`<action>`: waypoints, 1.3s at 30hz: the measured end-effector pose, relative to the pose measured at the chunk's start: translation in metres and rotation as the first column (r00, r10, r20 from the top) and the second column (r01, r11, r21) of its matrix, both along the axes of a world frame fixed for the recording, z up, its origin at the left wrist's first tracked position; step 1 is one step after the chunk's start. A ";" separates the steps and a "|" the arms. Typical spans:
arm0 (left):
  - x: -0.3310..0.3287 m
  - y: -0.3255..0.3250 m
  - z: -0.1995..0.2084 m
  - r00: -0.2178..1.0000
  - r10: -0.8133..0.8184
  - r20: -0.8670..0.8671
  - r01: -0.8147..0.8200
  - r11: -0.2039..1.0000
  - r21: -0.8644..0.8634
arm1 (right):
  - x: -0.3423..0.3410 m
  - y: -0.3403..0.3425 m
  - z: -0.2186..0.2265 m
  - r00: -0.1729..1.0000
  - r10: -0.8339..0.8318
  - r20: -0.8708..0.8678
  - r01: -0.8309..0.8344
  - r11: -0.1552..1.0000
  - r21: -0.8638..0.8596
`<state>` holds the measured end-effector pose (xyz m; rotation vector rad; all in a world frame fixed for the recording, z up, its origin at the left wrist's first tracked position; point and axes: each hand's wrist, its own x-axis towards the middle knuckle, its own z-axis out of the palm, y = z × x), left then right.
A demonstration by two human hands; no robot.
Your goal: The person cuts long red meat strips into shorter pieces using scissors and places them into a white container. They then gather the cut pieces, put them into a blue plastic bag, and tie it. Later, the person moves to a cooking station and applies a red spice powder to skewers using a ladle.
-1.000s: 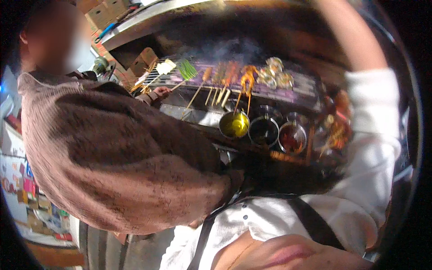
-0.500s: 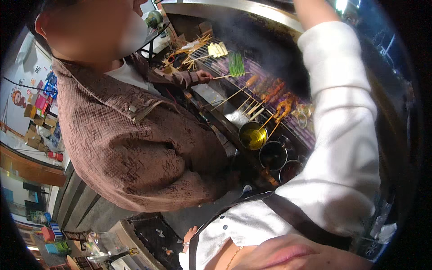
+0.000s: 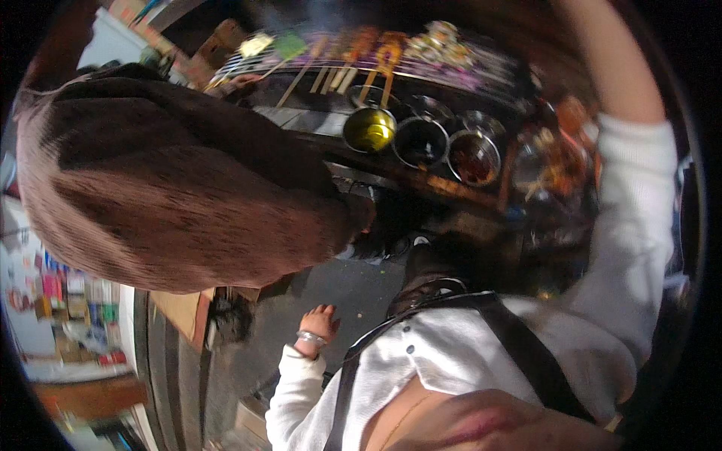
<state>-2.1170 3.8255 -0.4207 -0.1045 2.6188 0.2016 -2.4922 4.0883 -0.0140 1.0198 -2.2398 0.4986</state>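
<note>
My left hand [image 3: 320, 323], with a silver bracelet at the wrist, hangs low by my side over the floor. Its fingers look loosely spread and nothing shows in them. The raised right arm [image 3: 635, 165] in its white sleeve leaves the picture at the upper right, so the right hand is hidden. Beyond me, skewers lie on a long charcoal grill [image 3: 489, 75]: orange-red skewers [image 3: 389, 56], a green bundle [image 3: 290, 46] and pale slices [image 3: 256, 45]. Along the grill's near side stand metal pots, one with yellow oil [image 3: 370, 131], one dark [image 3: 421, 143], one with reddish sauce [image 3: 474, 158].
A person in a brown patterned jacket [image 3: 173, 188] stands close on my left, one hand [image 3: 244, 81] at the grill near the green skewer. Foil-like wrapped food [image 3: 440, 45] sits on the grill's right part. Steps [image 3: 169, 361] and stacked boxes [image 3: 71, 301] are at left.
My view has swung, so the grill now lies across the top and the pots show more fully. My left hand has come more into view; the right hand stays out of it.
</note>
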 end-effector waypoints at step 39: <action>-0.069 0.349 -0.030 0.958 -0.105 0.268 -0.132 0.669 0.732 | 0.374 0.492 -0.419 0.175 0.375 0.910 0.685 0.618 -0.386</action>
